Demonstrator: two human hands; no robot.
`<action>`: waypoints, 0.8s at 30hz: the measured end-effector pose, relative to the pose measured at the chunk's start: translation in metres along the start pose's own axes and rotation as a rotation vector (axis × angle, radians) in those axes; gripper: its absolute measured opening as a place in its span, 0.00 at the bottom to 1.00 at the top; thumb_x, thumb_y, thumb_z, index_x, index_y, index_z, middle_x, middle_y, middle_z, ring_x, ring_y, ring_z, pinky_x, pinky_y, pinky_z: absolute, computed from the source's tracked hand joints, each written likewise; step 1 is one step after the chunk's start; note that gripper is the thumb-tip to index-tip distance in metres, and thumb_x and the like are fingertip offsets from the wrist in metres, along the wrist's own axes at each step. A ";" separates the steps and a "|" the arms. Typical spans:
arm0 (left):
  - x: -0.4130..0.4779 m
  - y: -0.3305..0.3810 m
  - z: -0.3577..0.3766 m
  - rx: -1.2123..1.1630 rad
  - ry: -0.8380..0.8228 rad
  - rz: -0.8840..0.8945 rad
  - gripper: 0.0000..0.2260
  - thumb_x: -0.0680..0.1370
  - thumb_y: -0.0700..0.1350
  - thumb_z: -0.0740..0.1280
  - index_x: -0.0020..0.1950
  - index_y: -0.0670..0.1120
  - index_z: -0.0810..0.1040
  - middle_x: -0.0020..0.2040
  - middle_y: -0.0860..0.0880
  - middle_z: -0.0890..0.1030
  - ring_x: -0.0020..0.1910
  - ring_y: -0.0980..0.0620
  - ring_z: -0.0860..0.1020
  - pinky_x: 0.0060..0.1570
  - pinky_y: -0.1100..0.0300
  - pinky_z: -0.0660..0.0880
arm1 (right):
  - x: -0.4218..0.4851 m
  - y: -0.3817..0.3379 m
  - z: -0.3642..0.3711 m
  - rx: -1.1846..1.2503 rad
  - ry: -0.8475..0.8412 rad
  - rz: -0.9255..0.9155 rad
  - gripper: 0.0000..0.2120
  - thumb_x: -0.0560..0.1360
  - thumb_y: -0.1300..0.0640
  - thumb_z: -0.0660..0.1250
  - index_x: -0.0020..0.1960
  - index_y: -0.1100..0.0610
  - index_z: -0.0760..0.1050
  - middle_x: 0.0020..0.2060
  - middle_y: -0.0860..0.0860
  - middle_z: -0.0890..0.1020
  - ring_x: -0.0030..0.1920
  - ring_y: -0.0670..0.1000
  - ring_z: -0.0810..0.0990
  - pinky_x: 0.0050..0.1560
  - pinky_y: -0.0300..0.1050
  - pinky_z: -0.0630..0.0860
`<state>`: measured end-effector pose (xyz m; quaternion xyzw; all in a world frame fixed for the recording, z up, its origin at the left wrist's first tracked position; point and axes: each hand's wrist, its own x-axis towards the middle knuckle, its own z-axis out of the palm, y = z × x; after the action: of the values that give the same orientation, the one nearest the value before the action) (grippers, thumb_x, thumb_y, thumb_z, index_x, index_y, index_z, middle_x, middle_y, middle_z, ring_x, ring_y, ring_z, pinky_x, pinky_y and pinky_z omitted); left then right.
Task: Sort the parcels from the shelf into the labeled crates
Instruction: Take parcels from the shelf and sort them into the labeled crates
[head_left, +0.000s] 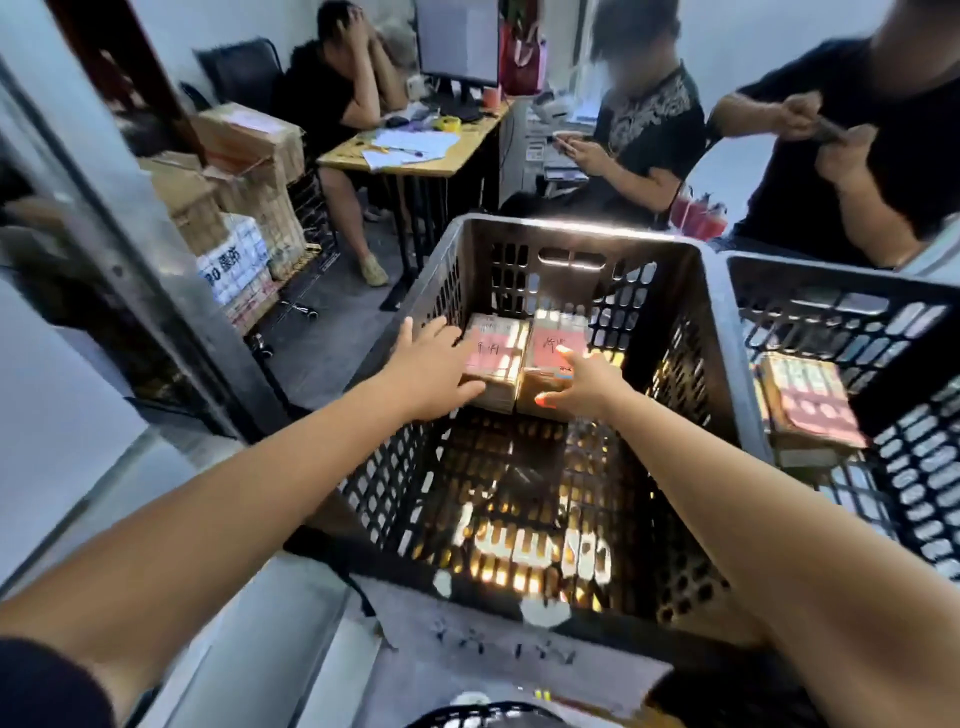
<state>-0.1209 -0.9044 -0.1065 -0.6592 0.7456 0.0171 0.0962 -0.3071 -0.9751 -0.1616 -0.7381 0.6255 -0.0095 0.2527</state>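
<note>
The left hand (435, 375) is lying open, fingers straight, on the left parcel (493, 358). The right hand (583, 387) is doing the same on the right parcel (551, 347) (maybe only touching). Both are sitting together by the far wall of the crate (571, 235), probably saving room.

white carton (236, 262) printed with blurred Chinese characters, parcel labels (553, 345) handwritten, illegible

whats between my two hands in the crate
Head view: two pink-labelled parcels side by side in the crate, the left parcel by the left hand, the right parcel by the right hand.
</note>
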 end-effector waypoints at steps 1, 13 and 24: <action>-0.010 0.006 0.000 -0.004 -0.005 -0.015 0.29 0.80 0.57 0.55 0.76 0.46 0.52 0.75 0.44 0.59 0.75 0.45 0.51 0.72 0.39 0.45 | -0.011 -0.001 -0.002 -0.010 0.005 -0.038 0.41 0.71 0.43 0.70 0.76 0.52 0.53 0.71 0.58 0.64 0.71 0.61 0.63 0.69 0.55 0.65; -0.188 0.055 0.011 -0.113 0.236 -0.376 0.27 0.80 0.57 0.54 0.75 0.45 0.57 0.75 0.43 0.58 0.75 0.45 0.54 0.72 0.49 0.54 | -0.165 -0.047 -0.001 0.051 0.078 -0.663 0.29 0.74 0.46 0.67 0.72 0.52 0.64 0.68 0.55 0.71 0.68 0.56 0.68 0.66 0.47 0.65; -0.383 0.054 0.051 -0.179 0.290 -0.844 0.28 0.79 0.56 0.57 0.75 0.43 0.58 0.75 0.43 0.58 0.74 0.46 0.58 0.72 0.54 0.57 | -0.293 -0.139 0.075 -0.023 -0.141 -1.165 0.31 0.75 0.48 0.66 0.74 0.53 0.60 0.71 0.55 0.66 0.72 0.57 0.60 0.71 0.49 0.58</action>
<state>-0.1250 -0.5142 -0.0982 -0.9068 0.4128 -0.0516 -0.0682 -0.2184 -0.6630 -0.0852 -0.9618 0.0984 -0.0908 0.2389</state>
